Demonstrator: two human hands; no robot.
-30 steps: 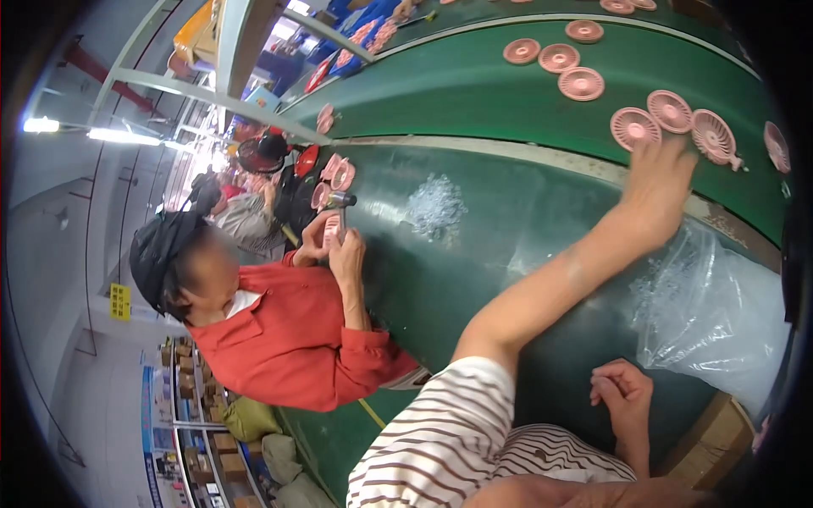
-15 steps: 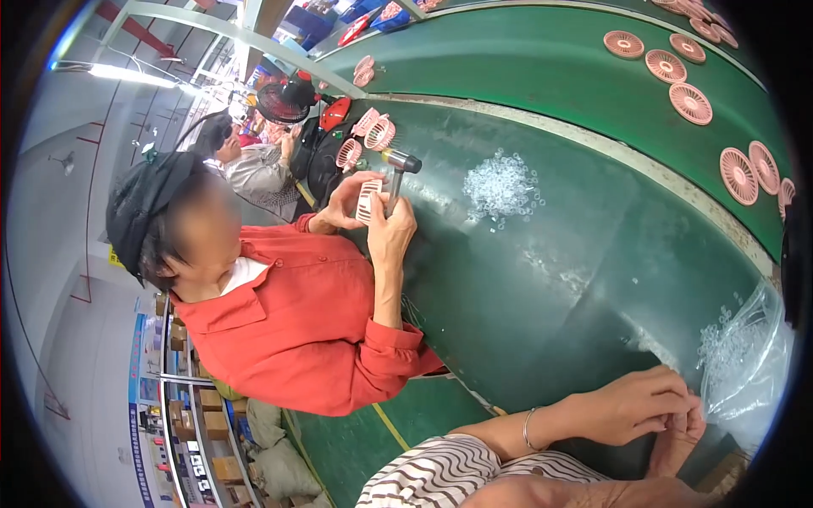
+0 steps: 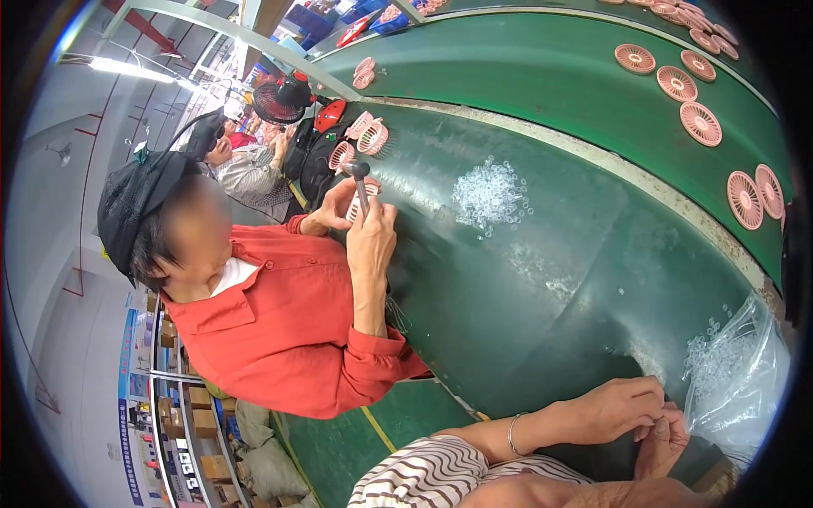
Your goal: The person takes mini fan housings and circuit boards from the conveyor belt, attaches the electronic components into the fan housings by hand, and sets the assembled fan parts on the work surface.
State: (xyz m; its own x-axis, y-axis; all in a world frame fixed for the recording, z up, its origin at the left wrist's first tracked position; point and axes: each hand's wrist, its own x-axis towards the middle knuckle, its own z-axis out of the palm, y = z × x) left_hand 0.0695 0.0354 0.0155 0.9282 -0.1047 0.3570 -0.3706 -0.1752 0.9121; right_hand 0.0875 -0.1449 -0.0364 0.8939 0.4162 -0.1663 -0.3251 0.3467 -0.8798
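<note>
At the lower right, my left hand [image 3: 614,411], with a thin bracelet at its wrist, has its fingertips pinched together. They meet the fingers of my right hand [image 3: 663,442], which are bent and closed too. Whatever lies between the fingertips is too small or hidden to make out. Just right of both hands stands a clear plastic bag [image 3: 749,394]. Small clear plastic rings [image 3: 710,362] lie at the bag's mouth, close to my fingers. Both hands are held over the near edge of the green work surface [image 3: 542,339].
A co-worker in red [image 3: 288,322] holds a hammer [image 3: 361,182] and a pink slotted part [image 3: 354,208] on the left. A heap of clear rings [image 3: 491,196] lies mid-table. Behind a raised rail [image 3: 593,152], round pink grilles [image 3: 700,124] lie on a green belt.
The co-worker's hammer has moved down and left, over the pink part. Grilles on the belt have slid rightward. My hands stay pinched together; the whole view has shifted slightly.
</note>
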